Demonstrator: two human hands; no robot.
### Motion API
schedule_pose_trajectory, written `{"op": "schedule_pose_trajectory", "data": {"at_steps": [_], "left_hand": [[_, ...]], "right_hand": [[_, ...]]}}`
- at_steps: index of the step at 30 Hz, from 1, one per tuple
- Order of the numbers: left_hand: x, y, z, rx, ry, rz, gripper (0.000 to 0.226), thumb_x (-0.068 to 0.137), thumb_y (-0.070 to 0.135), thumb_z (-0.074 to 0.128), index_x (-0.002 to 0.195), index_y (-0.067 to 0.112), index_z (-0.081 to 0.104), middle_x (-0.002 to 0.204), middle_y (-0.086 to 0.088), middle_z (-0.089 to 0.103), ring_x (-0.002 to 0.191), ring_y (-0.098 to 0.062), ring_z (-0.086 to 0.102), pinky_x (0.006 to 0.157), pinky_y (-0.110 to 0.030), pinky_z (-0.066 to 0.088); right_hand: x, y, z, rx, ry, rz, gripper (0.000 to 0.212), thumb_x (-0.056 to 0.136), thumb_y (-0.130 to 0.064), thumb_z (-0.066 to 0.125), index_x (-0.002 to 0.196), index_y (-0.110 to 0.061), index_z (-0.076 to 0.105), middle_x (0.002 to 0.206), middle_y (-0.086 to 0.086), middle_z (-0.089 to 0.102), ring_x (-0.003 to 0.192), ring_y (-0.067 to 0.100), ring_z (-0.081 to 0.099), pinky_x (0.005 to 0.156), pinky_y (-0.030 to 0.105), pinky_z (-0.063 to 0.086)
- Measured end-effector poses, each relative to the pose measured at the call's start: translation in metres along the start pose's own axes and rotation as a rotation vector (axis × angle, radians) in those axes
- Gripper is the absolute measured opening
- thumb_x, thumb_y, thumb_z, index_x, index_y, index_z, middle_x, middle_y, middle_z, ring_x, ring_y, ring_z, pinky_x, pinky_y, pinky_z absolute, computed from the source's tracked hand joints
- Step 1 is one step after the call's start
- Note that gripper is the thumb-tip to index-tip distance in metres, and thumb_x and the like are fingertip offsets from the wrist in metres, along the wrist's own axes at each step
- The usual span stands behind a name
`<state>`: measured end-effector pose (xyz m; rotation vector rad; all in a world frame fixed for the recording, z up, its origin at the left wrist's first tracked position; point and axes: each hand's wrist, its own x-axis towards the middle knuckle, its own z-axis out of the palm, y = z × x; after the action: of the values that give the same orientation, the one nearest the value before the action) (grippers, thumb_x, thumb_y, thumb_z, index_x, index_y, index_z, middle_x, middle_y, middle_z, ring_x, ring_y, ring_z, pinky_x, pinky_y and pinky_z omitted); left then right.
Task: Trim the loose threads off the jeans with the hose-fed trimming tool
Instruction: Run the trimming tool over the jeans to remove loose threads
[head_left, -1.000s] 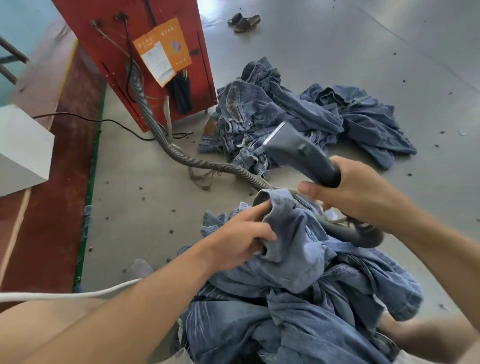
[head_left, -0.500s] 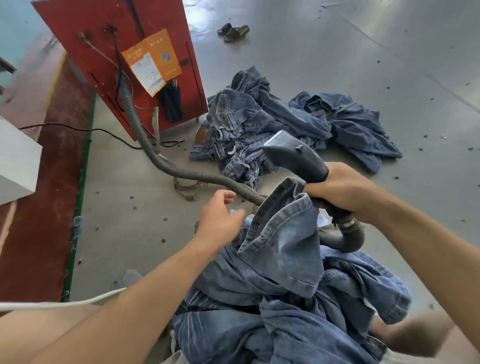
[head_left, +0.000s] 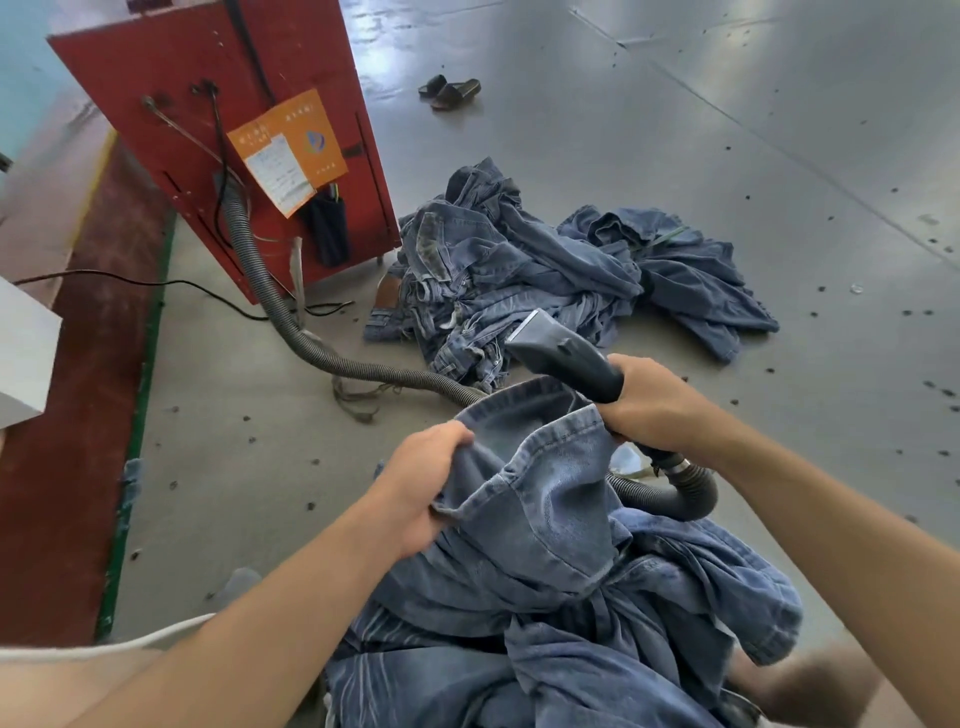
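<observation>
While left hand (head_left: 423, 480) grips jeans (head_left: 550, 525) | right hand (head_left: 652, 402) holds trimming tool (head_left: 563, 353) | hose (head_left: 332, 358) partly hidden.

The washed blue denim jeans (head_left: 561, 525) in the lap were mid-blue, faded paler along the hem and seams. The heap of blue denim jeans on the floor (head_left: 524, 275) showed the same blue, darker in its right half. The grey plastic trimming tool (head_left: 569, 358) was dark grey with a lighter silvery tip; its ribbed grey hose (head_left: 311, 343) matched. The red metal cabinet (head_left: 208, 104) bore an orange paper label (head_left: 291, 140) with a white sheet. The smooth concrete floor (head_left: 675, 130) was grey, speckled with dark bits.
</observation>
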<state>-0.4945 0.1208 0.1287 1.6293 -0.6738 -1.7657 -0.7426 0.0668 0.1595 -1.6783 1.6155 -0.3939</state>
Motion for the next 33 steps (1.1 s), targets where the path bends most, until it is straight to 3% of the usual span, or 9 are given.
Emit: {"op": "schedule_pose_trajectory", "data": {"at_steps": [4, 7, 14, 19, 22, 26, 29, 31, 33], "left_hand": [[-0.005, 0.009, -0.009, -0.251, -0.003, -0.009, 0.027, 0.104, 0.015, 0.053, 0.121, -0.001, 0.065, 0.105, -0.025, 0.074, 0.083, -0.03, 0.072, 0.079, -0.043, 0.06], [-0.009, 0.018, -0.013, -0.397, 0.034, -0.018, 0.024, 0.107, 0.012, 0.045, 0.116, 0.001, 0.064, 0.08, -0.014, 0.075, 0.063, -0.022, 0.072, 0.055, -0.039, 0.063], [-0.013, 0.022, -0.018, -0.553, -0.103, -0.098, 0.045, 0.109, 0.017, 0.036, 0.101, -0.009, 0.071, 0.102, -0.025, 0.075, 0.079, -0.032, 0.077, 0.063, -0.039, 0.064], [-0.019, 0.022, -0.013, -0.626, -0.279, -0.129, 0.048, 0.11, 0.03, 0.037, 0.131, -0.005, 0.064, 0.123, -0.016, 0.067, 0.114, -0.026, 0.065, 0.11, -0.037, 0.048], [-0.026, 0.022, -0.006, -0.653, -0.397, -0.148, 0.051, 0.111, 0.031, 0.038, 0.122, -0.008, 0.069, 0.122, -0.023, 0.07, 0.115, -0.028, 0.069, 0.102, -0.036, 0.055], [-0.031, 0.021, -0.003, -0.57, -0.418, -0.124, 0.055, 0.11, 0.036, 0.036, 0.152, 0.004, 0.046, 0.156, -0.02, 0.046, 0.144, -0.033, 0.045, 0.123, -0.046, 0.031], [-0.027, 0.019, -0.003, -0.569, -0.338, -0.048, 0.045, 0.11, 0.028, 0.038, 0.149, 0.009, 0.051, 0.143, -0.018, 0.059, 0.131, -0.033, 0.059, 0.113, -0.047, 0.046], [-0.025, 0.017, -0.001, -0.487, -0.32, 0.062, 0.034, 0.109, 0.012, 0.041, 0.137, 0.011, 0.06, 0.109, -0.014, 0.075, 0.092, -0.024, 0.075, 0.083, -0.037, 0.063], [-0.025, 0.011, 0.003, -0.275, -0.269, 0.134, 0.038, 0.102, -0.008, 0.044, 0.126, 0.012, 0.065, 0.097, -0.014, 0.077, 0.08, -0.022, 0.075, 0.072, -0.034, 0.064]], "right_hand": [[-0.004, 0.0, 0.001, -0.097, 0.08, -0.14, 0.042, 0.093, -0.028, 0.074, 0.117, -0.022, 0.039, 0.088, -0.002, 0.063, 0.067, 0.013, 0.061, 0.058, 0.029, 0.045], [-0.01, -0.006, -0.011, -0.105, 0.173, -0.278, 0.038, 0.092, -0.04, 0.074, 0.117, -0.028, 0.048, 0.092, -0.003, 0.066, 0.072, 0.017, 0.067, 0.071, 0.042, 0.056], [-0.03, -0.011, -0.056, -0.131, -0.048, -0.385, 0.038, 0.077, -0.061, 0.073, 0.113, -0.053, 0.062, 0.087, -0.017, 0.071, 0.078, 0.007, 0.067, 0.07, 0.025, 0.048], [-0.037, -0.015, -0.024, -0.255, -0.222, -0.506, 0.036, 0.086, -0.04, 0.083, 0.116, -0.049, 0.064, 0.096, -0.026, 0.07, 0.087, 0.001, 0.066, 0.072, 0.014, 0.044], [-0.04, -0.022, -0.006, -0.218, -0.175, -0.589, 0.039, 0.088, -0.042, 0.081, 0.122, -0.046, 0.062, 0.101, -0.025, 0.071, 0.091, 0.002, 0.068, 0.078, 0.018, 0.049], [-0.04, -0.023, -0.026, -0.014, 0.015, -0.502, 0.037, 0.083, -0.053, 0.072, 0.118, -0.049, 0.06, 0.089, -0.02, 0.07, 0.074, 0.009, 0.07, 0.069, 0.025, 0.054], [-0.037, -0.022, -0.044, 0.016, 0.135, -0.421, 0.032, 0.08, -0.061, 0.064, 0.109, -0.05, 0.056, 0.081, -0.017, 0.069, 0.062, 0.008, 0.068, 0.06, 0.02, 0.049], [-0.036, -0.023, -0.045, -0.015, 0.164, -0.383, 0.027, 0.082, -0.061, 0.065, 0.104, -0.046, 0.056, 0.075, -0.019, 0.068, 0.057, 0.006, 0.065, 0.056, 0.018, 0.044], [-0.035, -0.022, -0.04, -0.062, 0.183, -0.327, 0.025, 0.083, -0.058, 0.07, 0.096, -0.04, 0.059, 0.071, -0.016, 0.067, 0.056, 0.008, 0.062, 0.056, 0.03, 0.047]]}}
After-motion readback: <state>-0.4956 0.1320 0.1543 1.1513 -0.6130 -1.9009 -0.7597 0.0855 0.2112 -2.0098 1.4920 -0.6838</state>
